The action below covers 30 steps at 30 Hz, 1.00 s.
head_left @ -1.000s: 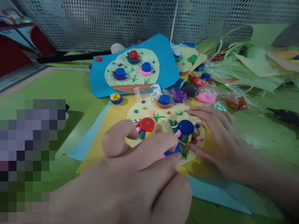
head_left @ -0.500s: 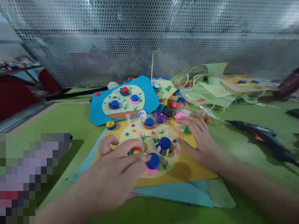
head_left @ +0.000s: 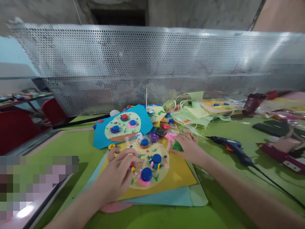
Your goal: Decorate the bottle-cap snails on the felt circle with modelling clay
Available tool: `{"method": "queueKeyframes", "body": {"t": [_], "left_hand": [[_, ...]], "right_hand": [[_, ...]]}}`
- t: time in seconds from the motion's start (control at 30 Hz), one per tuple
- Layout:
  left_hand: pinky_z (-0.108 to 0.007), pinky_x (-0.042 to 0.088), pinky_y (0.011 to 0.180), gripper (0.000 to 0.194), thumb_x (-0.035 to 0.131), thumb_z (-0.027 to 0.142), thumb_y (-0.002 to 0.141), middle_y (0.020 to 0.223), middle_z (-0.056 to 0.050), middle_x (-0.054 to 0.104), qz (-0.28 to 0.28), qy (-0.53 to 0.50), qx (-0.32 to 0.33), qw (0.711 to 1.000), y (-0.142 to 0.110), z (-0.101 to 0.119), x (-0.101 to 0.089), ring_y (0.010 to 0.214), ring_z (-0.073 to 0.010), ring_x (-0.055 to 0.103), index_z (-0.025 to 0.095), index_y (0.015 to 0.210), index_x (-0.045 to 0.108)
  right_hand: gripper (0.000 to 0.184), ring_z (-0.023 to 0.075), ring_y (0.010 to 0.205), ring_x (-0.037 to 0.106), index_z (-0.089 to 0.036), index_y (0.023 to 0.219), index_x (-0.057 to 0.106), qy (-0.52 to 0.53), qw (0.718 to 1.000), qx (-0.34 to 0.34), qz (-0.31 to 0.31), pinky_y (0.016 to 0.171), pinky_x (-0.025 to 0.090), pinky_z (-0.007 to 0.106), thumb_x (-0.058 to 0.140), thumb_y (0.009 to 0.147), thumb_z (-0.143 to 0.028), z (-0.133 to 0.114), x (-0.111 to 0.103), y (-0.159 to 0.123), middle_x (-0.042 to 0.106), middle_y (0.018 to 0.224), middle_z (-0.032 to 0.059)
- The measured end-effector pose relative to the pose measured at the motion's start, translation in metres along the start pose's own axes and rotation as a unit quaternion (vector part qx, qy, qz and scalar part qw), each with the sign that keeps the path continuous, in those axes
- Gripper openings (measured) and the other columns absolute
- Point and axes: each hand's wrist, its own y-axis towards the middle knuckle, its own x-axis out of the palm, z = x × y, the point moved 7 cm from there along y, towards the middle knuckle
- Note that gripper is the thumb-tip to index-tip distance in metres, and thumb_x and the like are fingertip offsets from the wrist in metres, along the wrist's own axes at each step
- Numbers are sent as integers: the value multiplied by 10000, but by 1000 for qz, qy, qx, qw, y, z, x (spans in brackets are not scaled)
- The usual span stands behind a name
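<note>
In front of me lies a yellow craft sheet [head_left: 177, 176] with a pale round panel, decorated with clay grass, dots and blue bottle caps [head_left: 146, 174] set on coloured clay. My left hand [head_left: 121, 168] hovers over or rests on the panel's left side, fingers apart and slightly bent, partly covering a red and yellow clay piece. My right hand [head_left: 188, 147] is at the sheet's upper right, fingers stretched toward small clay packets. Beneath it a green clay packet [head_left: 177, 146] shows, with pink clay [head_left: 170, 136] by the fingertips; I cannot tell whether they touch.
A blue craft sheet [head_left: 98, 140] with a similar round panel lies behind. Purple clay [head_left: 153, 137] and paper scraps [head_left: 193, 111] lie beyond. A glue gun [head_left: 234, 148] with a trailing cord is at right. A perforated metal screen [head_left: 157, 54] stands at the back.
My left hand has drawn back left from the lower blue cap, its fingers spreading. My right hand has shifted toward the clay packets. The camera view has tilted up and turned right.
</note>
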Motion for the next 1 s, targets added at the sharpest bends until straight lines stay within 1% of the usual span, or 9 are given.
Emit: {"method": "queueKeyframes", "body": {"t": [0.13, 0.27, 0.5, 0.63, 0.7, 0.77, 0.8, 0.9, 1.0], "left_hand": [[-447, 369, 902, 257, 386, 93, 807, 955, -56, 661, 25, -9, -39, 999, 3, 0, -1, 992, -241, 599, 222, 965, 544], [-468, 403, 895, 179, 439, 197, 858, 996, -88, 653, 69, -20, -64, 995, 5, 9, 4, 1031, -256, 580, 211, 1009, 532], [-467, 432, 872, 113, 514, 246, 844, 1007, -55, 658, 111, -31, -98, 988, 7, 19, -6, 996, -252, 597, 250, 882, 620], [-463, 438, 845, 113, 595, 344, 813, 1027, -71, 661, 137, -31, -123, 982, 3, 19, -18, 1062, -292, 559, 242, 854, 621], [-464, 425, 847, 104, 584, 334, 821, 1027, -68, 660, 145, -31, -127, 981, 2, 18, -21, 1095, -301, 543, 237, 786, 603], [-467, 402, 867, 61, 543, 281, 843, 993, -63, 674, 148, -30, -124, 981, 4, 18, -25, 1134, -301, 522, 237, 827, 583], [-463, 393, 876, 73, 521, 251, 852, 967, -55, 686, 147, -31, -119, 982, 5, 18, -26, 1139, -293, 521, 241, 906, 569], [-426, 390, 875, 386, 500, 190, 859, 880, -6, 719, 127, -36, -94, 987, 12, 22, -28, 1062, -246, 578, 255, 1224, 392], [-420, 367, 905, 583, 522, 159, 843, 837, 41, 734, 104, -38, -73, 991, 22, 30, -25, 960, -220, 627, 280, 1336, 236]], "right_hand": [[226, 330, 1082, 499, -218, 999, 617, 20, 999, -25, 9, 934, 308, 584, 625, 782, -281, -12, -8, 0, 612, 1095, 103], [221, 269, 1022, 556, -200, 994, 619, 78, 994, -82, 13, 903, 419, 467, 626, 775, -169, -40, -19, -3, 629, 1043, 95], [210, 209, 883, 614, -211, 975, 596, 214, 965, -149, 34, 751, 521, 351, 579, 786, -122, -93, -32, -20, 626, 983, 80], [175, 178, 754, 617, -209, 892, 609, 277, 945, -172, 23, 629, 531, 287, 579, 757, -102, -110, -34, -14, 621, 893, 62], [131, 180, 761, 608, -207, 850, 614, 296, 938, -178, 22, 620, 524, 279, 581, 754, -123, -115, -34, -7, 613, 871, 58], [92, 188, 771, 596, -200, 823, 613, 312, 933, -178, 26, 615, 514, 279, 587, 748, -154, -117, -33, 0, 604, 849, 58], [90, 188, 765, 591, -197, 814, 610, 321, 930, -176, 28, 611, 510, 277, 587, 737, -154, -116, -32, 3, 599, 841, 57], [127, 176, 734, 581, -193, 789, 595, 352, 920, -168, 33, 599, 498, 264, 551, 703, -111, -107, -28, 7, 592, 828, 51], [138, 177, 723, 588, -198, 786, 596, 379, 912, -153, 31, 596, 499, 266, 531, 698, -113, -92, -23, 4, 601, 829, 53]]}}
